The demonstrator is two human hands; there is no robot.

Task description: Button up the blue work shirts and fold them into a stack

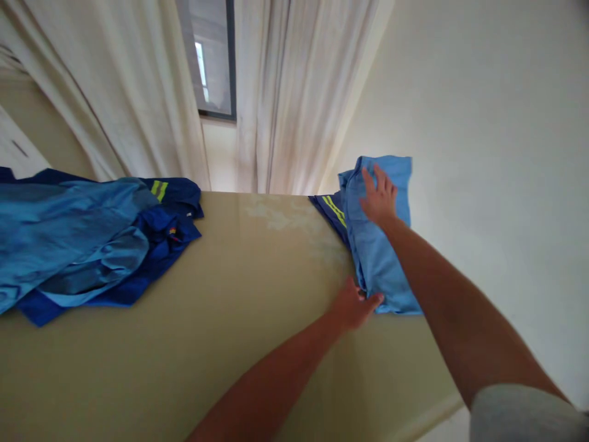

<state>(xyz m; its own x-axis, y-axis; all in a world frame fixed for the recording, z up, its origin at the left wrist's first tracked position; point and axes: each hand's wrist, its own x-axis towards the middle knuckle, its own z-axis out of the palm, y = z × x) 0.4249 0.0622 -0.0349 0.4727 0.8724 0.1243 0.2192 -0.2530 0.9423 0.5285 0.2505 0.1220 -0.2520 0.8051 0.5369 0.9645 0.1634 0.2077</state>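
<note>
A folded light-blue garment (380, 264) lies at the right end of the table, on top of a navy garment (335, 212) with yellow reflective stripes that sticks out at its left side. My right hand (380, 196) rests on the upper part of the light-blue cloth, palm down with the fingers spread. At the near left corner of the same garment, my left hand (353, 304) pinches the edge, thumb on top and the other fingers partly hidden by the fold.
On the left of the beige table (230, 344) lies a loose heap of light-blue garments (69, 227) and dark-blue garments (184, 190). Pale curtains (304, 92) and a window (211, 61) stand beyond the far edge. A white wall (483, 153) borders the right side.
</note>
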